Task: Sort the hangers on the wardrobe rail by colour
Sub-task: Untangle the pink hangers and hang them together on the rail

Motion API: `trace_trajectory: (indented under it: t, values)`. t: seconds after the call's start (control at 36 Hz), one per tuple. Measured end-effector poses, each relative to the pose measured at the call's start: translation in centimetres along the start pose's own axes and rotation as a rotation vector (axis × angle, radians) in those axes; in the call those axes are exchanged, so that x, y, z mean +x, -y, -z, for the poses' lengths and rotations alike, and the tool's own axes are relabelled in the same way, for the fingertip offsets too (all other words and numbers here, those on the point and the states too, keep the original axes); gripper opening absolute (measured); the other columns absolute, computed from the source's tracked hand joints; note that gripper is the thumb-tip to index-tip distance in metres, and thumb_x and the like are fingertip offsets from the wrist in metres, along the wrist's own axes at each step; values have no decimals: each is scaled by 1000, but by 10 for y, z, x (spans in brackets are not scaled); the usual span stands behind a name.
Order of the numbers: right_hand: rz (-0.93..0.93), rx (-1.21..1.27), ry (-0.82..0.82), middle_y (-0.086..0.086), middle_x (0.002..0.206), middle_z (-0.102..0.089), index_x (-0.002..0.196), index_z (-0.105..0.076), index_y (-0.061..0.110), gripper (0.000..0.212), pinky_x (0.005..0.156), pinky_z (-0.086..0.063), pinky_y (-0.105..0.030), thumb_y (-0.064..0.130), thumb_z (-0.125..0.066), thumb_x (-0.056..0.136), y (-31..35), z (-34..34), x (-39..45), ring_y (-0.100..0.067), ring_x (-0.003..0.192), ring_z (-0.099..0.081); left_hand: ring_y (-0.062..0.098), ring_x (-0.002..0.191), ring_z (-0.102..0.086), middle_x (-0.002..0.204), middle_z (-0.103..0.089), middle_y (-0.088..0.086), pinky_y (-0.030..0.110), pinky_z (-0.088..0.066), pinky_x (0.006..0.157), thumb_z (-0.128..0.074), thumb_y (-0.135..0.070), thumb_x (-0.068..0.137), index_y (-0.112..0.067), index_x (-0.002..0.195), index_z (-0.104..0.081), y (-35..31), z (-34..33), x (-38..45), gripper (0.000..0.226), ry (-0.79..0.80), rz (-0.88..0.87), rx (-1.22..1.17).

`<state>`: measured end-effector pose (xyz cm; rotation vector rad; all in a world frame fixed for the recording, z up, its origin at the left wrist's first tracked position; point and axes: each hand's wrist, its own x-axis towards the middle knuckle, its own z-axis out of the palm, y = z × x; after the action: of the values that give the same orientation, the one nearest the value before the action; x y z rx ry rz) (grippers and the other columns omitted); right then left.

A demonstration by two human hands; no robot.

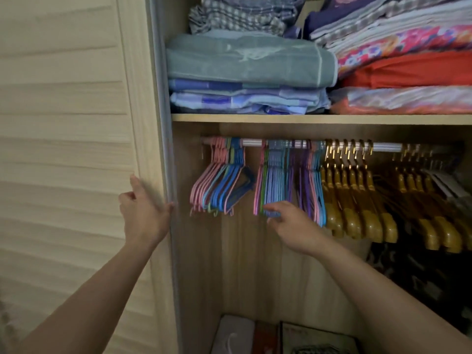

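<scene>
A metal wardrobe rail (251,142) runs under the shelf. At its left end hangs a bunch of pink, green and blue hangers (219,180). A second bunch (288,175) mixes pink, green, blue and purple hangers. Right of it hang several wooden hangers (357,198) with gold hooks. My left hand (143,210) rests on the edge of the louvred door (76,149), thumb round the edge. My right hand (288,221) reaches to the bottom of the second bunch, fingertips touching the blue hangers; I cannot tell whether it pinches one.
The shelf (306,119) above carries folded towels and bedding (245,72). Dark clothes (421,277) hang under the wooden hangers at the right. Boxes (281,338) lie on the wardrobe floor. The rail shows a bare gap between the two coloured bunches.
</scene>
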<state>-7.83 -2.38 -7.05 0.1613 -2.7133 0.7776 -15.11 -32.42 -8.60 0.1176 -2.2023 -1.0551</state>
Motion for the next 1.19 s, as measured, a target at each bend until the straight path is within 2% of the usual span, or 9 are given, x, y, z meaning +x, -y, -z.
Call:
trace_trajectory:
  t: [0.19,0.39,0.53,0.61,0.72,0.81,0.89,1.08,1.19]
  values:
    - [-69,130,-71,-2,135,-52,140,-58,18,38,65,-43,-19,20,-55,103,14,-16,24,-14,94,-61,43,130,-37,142,-32,25,55,-41,104,-79,-36,88,-14,163,3,13,-2,6,113,16,-95,41]
    - [-123,132,-73,-7,125,-57,136,-61,17,36,70,-47,-26,21,-57,101,20,-32,27,-19,89,-64,42,132,-37,145,-30,20,59,-44,99,-74,-42,90,-16,163,7,24,0,11,112,11,-123,55]
    - [-148,153,-89,-6,131,-57,134,-63,21,34,89,-57,-46,22,-58,100,25,-34,27,-25,97,-67,44,125,-41,139,-35,24,58,-48,93,-75,-45,89,-11,163,2,39,0,11,111,-4,-243,78]
    - [-152,120,-90,-5,131,-56,135,-62,20,34,97,-53,-43,23,-57,102,26,-31,20,-25,109,-64,49,131,-37,145,-34,32,61,-41,105,-80,-38,86,-8,161,-12,39,0,10,106,-83,-323,134]
    - [-146,80,-126,-1,135,-52,134,-62,20,34,102,-49,-38,21,-59,101,14,-15,14,-21,115,-60,50,137,-35,150,-32,34,60,-33,113,-76,-16,86,-5,155,-34,19,1,2,83,-248,-678,174]
    - [-172,82,-159,3,126,-53,131,-63,24,31,101,-51,-39,21,-58,101,3,-3,15,-18,114,-59,38,136,-44,151,-36,27,43,-43,112,-71,-10,90,0,153,-39,-5,-10,-7,71,-114,-857,13]
    - [-174,90,-184,4,129,-52,129,-64,25,29,106,-50,-43,21,-58,101,-4,6,19,-18,120,-57,22,140,-41,157,-32,9,33,-36,117,-64,-14,94,-10,159,-26,-40,-28,-11,75,173,-767,-100]
    - [-119,94,-199,3,119,-56,126,-62,28,24,80,-48,-25,24,-55,103,-14,29,30,-10,95,-60,40,134,-43,146,-45,19,51,-41,109,-61,-42,94,-18,149,-39,-64,-79,40,64,398,-227,117]
    - [-73,138,-192,5,118,-54,120,-64,27,20,81,-48,-18,20,-56,102,-18,29,37,-8,101,-58,18,95,-63,131,-64,8,25,-52,70,-72,-46,93,-15,140,-51,-59,-92,61,60,532,9,-144]
